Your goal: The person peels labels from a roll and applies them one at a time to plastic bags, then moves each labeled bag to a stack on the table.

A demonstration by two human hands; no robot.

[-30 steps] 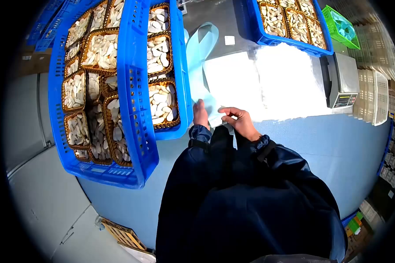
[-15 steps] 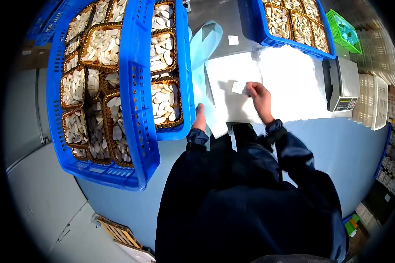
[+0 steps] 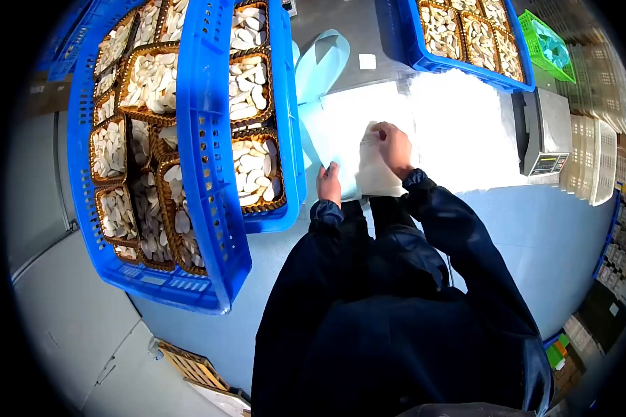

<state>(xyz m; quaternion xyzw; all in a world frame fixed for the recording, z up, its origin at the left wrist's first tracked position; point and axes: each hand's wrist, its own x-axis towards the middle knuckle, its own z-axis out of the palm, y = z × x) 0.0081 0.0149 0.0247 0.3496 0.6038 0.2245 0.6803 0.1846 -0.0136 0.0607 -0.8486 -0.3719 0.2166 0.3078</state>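
My left hand (image 3: 329, 183) is closed on the edge of a long light blue label backing strip (image 3: 314, 126), which loops away over the table toward the back. My right hand (image 3: 395, 149) pinches a small white label (image 3: 371, 138) low over a thin white plastic sheet (image 3: 351, 111). Part of the label is hidden by the fingers, and the hand's shadow falls across the sheet. Right of that sheet lies a bright pile of white sheets (image 3: 462, 132).
At left, blue crates (image 3: 219, 201) hold brown baskets of pale sliced pieces (image 3: 254, 167). Another blue crate (image 3: 459, 75) stands at the back right. Beyond are a digital scale (image 3: 546, 128), a green basket (image 3: 544, 52) and stacked white crates (image 3: 591, 156). A small white label (image 3: 367, 62) lies on the table.
My right hand has moved left and slightly down with the label, close over the sheet. My left hand has shifted right and up with the blue strip.
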